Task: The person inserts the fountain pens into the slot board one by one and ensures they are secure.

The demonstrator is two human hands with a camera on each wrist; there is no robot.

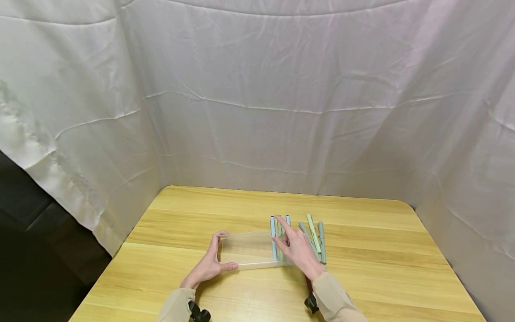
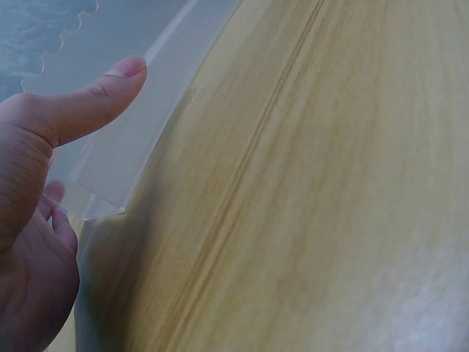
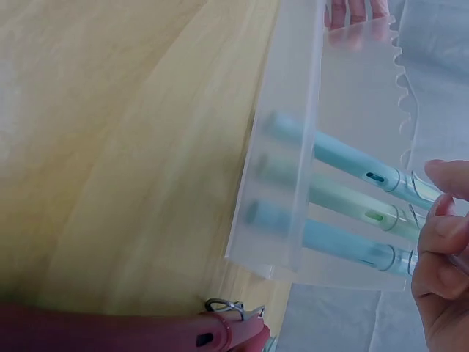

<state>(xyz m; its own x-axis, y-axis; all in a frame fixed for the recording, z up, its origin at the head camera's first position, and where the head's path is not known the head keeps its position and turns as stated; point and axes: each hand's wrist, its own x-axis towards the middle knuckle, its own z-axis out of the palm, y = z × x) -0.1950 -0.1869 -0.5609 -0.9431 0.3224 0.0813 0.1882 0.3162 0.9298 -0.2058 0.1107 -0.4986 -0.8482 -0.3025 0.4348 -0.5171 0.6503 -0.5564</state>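
Note:
A clear plastic pen tray [image 1: 257, 265] with a row of scalloped notches lies across the table. My left hand [image 1: 209, 267] grips its left end, the thumb [image 2: 110, 99] on the near wall and fingers at the far side. Two light-blue pens [image 3: 352, 165] and a pale-green pen [image 3: 352, 203] lie side by side in its right end. Over these pens is my right hand [image 1: 299, 250], its index finger straight and its thumb apart from it. In the right wrist view its fingers [image 3: 443, 231] are close to the pen caps; whether they touch is hard to tell.
To the right of the tray lie two grey-green pens [image 1: 322, 243] and a yellow-green pen [image 1: 313, 233]. A dark red pen [image 3: 132, 331] lies near my right wrist. Pale curtains [image 1: 257, 134] hang behind and beside the wooden table [image 1: 382, 268].

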